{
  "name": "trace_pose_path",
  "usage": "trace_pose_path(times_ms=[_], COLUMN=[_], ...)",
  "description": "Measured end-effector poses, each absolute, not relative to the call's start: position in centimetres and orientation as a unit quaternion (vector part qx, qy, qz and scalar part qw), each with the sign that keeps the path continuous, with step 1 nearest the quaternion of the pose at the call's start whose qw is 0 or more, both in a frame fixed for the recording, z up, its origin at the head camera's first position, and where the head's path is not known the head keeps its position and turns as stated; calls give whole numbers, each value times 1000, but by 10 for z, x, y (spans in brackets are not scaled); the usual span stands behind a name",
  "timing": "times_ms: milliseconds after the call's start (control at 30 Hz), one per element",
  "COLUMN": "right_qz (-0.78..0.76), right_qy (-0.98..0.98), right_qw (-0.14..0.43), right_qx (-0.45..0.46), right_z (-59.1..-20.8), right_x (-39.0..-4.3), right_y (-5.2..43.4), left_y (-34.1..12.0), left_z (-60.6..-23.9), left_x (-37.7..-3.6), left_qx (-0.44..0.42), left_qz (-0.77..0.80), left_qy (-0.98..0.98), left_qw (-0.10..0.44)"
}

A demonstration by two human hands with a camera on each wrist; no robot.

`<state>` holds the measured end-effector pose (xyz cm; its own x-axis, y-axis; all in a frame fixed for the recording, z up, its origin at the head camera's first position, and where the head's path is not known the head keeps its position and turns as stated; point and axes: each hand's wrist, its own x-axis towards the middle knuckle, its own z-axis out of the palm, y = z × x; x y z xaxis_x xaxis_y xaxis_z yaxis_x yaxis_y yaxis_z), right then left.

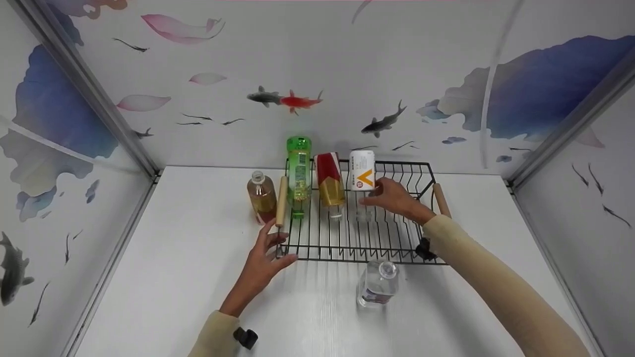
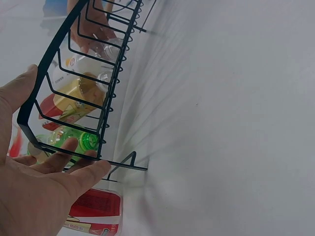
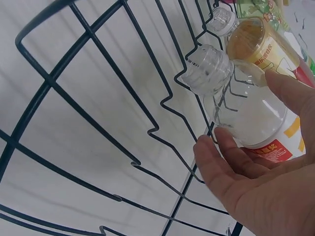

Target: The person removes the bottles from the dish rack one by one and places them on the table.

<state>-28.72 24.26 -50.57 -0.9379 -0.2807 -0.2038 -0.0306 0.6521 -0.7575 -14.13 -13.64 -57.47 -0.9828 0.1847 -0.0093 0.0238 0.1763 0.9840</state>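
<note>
A black wire dish rack [image 1: 342, 253] with wooden handles stands on the white table. My left hand [image 1: 260, 260] holds its front left corner, thumb at the rim and fingers round the side wires. Inside, a clear bottle with a white label [image 1: 362, 171] is upside down, neck among the wires. My right hand [image 1: 397, 198] holds it near the shoulder, thumb on one side and fingertips [image 3: 224, 135] on the other. Left of it, a red-and-gold labelled bottle [image 1: 329, 178] and a green bottle [image 1: 299, 173] also stand neck down.
An amber bottle [image 1: 262, 196] without a cap stands upright outside the rack, beside the left wooden handle [image 1: 282, 201]. In front of the rack stands a clear uncapped bottle [image 1: 378, 285]. Printed wall panels [image 1: 337, 59] enclose the table at the back and sides.
</note>
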Motion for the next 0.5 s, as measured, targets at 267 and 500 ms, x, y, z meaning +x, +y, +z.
trace_pose_path(times_ms=[267,500], right_qz=[-430,-432], right_qy=[890,891], right_qw=[137,115], right_qx=[-68,-73], right_z=[-496,-483], right_x=[-277,-264], right_y=[249,258], left_y=[-136,-137], left_z=[-574,-576], left_x=[-141,-142], left_qx=[68,70], left_qz=[643,644], left_qy=[760,759], left_qw=[65,67])
